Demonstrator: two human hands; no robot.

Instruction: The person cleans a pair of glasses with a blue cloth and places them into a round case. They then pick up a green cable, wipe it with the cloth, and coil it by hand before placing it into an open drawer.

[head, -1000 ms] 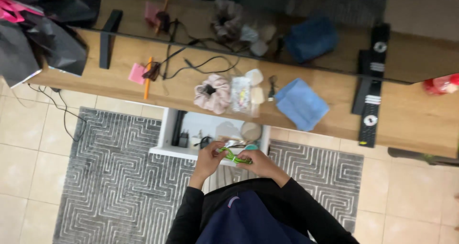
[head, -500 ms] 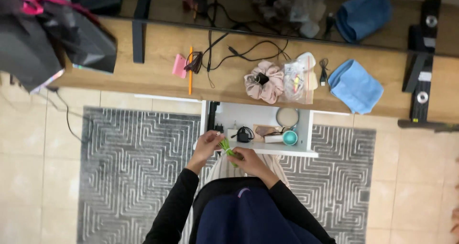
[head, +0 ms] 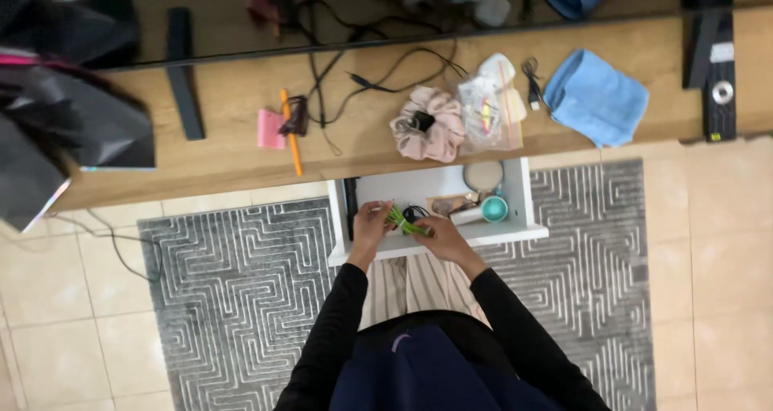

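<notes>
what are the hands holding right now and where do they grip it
Both hands, left hand and right hand, hold a small green bundle, one at each end.

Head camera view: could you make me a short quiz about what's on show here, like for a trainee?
1. True or false: both hands, left hand and right hand, hold the green strip over the open drawer.
2. What lies at the right end of the wooden shelf? A) blue cloth B) red book C) white plate
3. Fill in: the orange pencil lies beside a pink ____.

Key: 1 true; 2 A; 3 notepad.
</notes>
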